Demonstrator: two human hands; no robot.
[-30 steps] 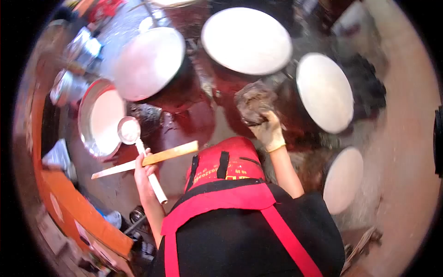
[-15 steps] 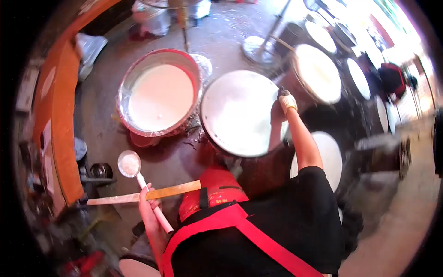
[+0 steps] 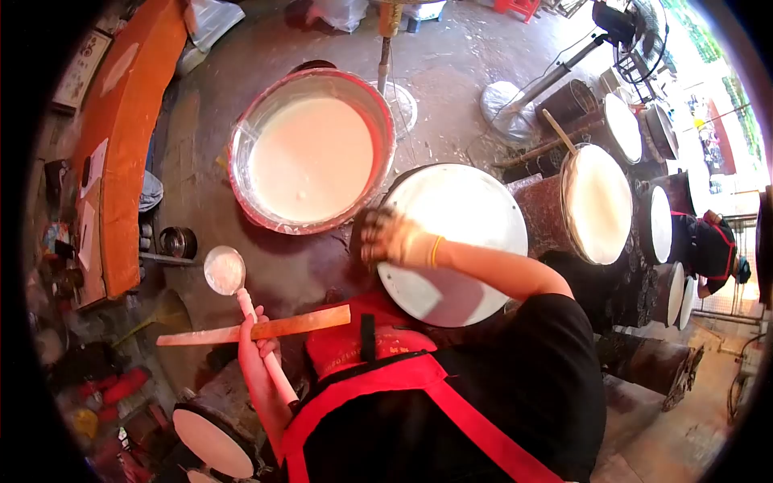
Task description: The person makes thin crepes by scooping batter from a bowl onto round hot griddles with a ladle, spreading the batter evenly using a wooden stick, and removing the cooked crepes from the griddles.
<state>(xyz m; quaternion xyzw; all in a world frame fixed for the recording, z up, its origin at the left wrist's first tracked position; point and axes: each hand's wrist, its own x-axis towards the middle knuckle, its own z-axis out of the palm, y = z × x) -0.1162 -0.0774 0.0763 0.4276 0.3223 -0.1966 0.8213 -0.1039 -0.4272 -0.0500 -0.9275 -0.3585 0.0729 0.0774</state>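
1. The step in hand looks like wiping or rubbing over the round plate (image 3: 475, 205), judging by the right hand (image 3: 412, 241) bent across it. The plate lies under that hand and its forearm, reaching out to both sides of them.

2. The right hand, in a pale glove with a yellow cuff (image 3: 436, 251), seems closed round a dark wad (image 3: 369, 237) just past its fingers, by the near-left part of the plate's edge. Blur hides the grip's detail, and I cannot tell whether the wad presses on the surface.

3. The left hand (image 3: 256, 336) is clamped on both a ladle (image 3: 225, 270) and a wooden strip (image 3: 302, 325). The ladle's bowl stands ahead of this hand, with something pale inside; the strip runs crosswise, sticking out to either side of the fingers.

4. Beyond and left of the right hand is a tub (image 3: 299, 229) of pale liquid (image 3: 314, 157). Well to that hand's right is a second plate (image 3: 597, 205) with a pale covering; farther right is another person (image 3: 715, 245).

5. As I judge it, the next move calls for the right hand to follow the plate's curve without catching the tub, and for the left to hold the ladle level, clear of the surface.
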